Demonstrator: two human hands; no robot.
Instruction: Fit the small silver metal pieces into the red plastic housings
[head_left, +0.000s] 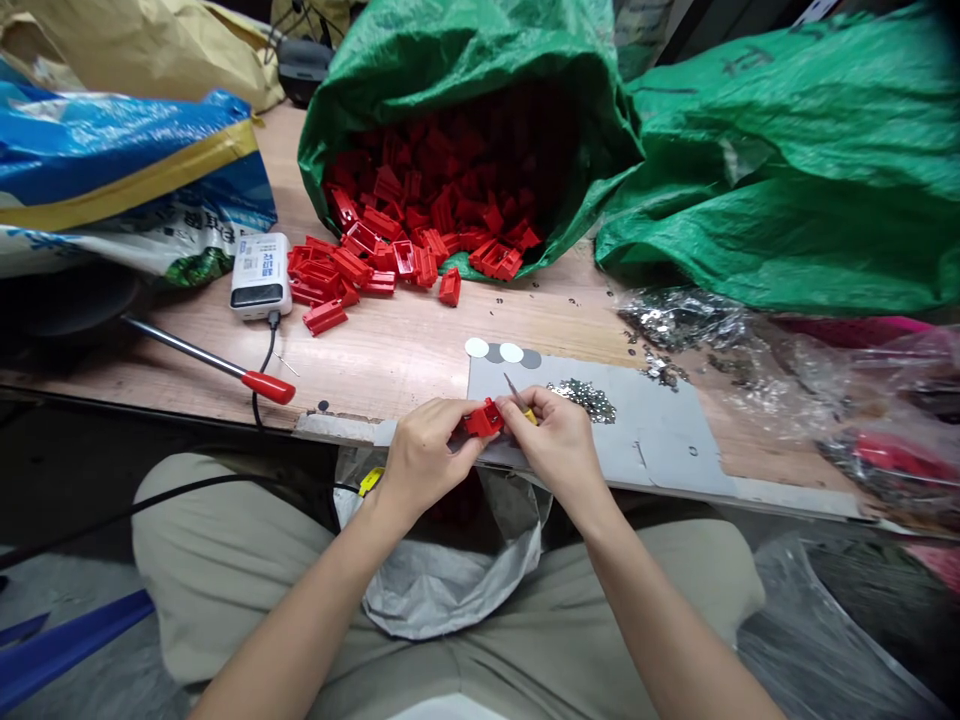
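My left hand (427,450) is closed, pinching a small red plastic part (482,419) over the front edge of the table. Close against it on the right is my right hand (559,440), fingers wrapped round a yellow-handled tool (529,415) whose thin dark metal tip points up and to the left. The right fingertips reach the side of the red part; whether they hold a small piece there I cannot tell. Just beyond the right hand, a pile of small shiny metal pieces (589,400) lies on a grey mat (660,440).
A green sack (465,50) spills red parts (337,270) onto the table. A white power bank (260,275) and a red-handled lever (268,387) are at left. Clear bags of metal pieces (682,318) lie at right. An open pale sack (427,600) hangs below my hands.
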